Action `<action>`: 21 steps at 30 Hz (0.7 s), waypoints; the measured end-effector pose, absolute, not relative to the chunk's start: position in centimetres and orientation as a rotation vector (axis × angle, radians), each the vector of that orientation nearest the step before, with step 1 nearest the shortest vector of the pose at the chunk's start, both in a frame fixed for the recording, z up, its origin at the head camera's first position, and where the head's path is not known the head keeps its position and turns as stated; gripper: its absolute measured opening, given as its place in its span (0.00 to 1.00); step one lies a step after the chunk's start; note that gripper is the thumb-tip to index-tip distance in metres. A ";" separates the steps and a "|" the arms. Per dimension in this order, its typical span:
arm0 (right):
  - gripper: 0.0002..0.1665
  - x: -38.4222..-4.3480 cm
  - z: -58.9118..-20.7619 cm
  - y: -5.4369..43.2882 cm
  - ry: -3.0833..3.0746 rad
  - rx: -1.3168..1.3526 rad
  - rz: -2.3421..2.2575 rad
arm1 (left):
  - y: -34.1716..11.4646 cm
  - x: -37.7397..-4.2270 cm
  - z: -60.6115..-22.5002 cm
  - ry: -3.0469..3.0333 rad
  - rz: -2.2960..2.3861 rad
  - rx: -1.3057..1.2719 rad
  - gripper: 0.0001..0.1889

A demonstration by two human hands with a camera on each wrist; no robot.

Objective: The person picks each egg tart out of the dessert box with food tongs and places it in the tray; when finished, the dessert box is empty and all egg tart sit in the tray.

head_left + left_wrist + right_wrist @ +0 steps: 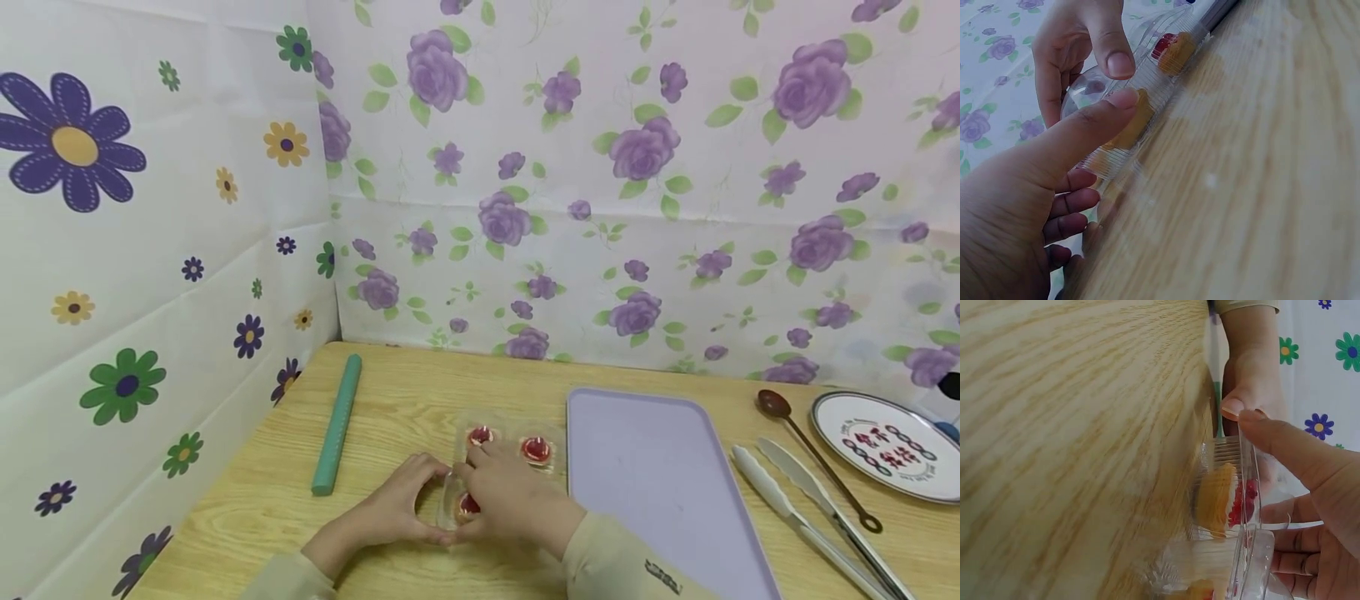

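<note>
A clear plastic clamshell box (517, 427) holds several small tarts (536, 450) with red tops and lies on the wooden table. Its left side is held by my left hand (393, 504), thumb at the near corner and fingers at the far one. From above, my right hand (517, 492) covers part of the lid and hides some of the contents. In the left wrist view both thumbs meet near the ribbed front wall (1160, 87). The right thumb (1285, 447) presses at the rim in the right wrist view, the other fingers lying across the lid side.
Beside the box on the right lies a lilac tray (645, 475). Metal tongs (810, 508), a brown long-handled spoon (813, 450) and a white printed plate (885, 446) lie farther right. A green stick (337, 425) rests at left. Flowered cloth (525, 208) hangs behind the table.
</note>
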State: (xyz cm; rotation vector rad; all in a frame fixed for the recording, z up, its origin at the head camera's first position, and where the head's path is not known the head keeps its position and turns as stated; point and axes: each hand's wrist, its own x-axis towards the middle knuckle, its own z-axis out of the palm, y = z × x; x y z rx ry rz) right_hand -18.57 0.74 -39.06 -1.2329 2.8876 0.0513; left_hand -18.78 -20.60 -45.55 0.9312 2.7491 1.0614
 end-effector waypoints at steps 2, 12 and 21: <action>0.50 -18.4 -39.1 0.7 2.891 -1.225 0.051 | -20.6 -18.8 -45.6 2.757 1.048 0.942 0.40; 0.47 -18.4 -39.2 0.6 2.912 -1.229 0.030 | -20.5 -18.9 -45.9 2.765 1.060 0.938 0.40; 0.45 -18.5 -39.2 0.6 2.900 -1.231 0.036 | -20.6 -18.8 -45.9 2.767 1.059 0.927 0.39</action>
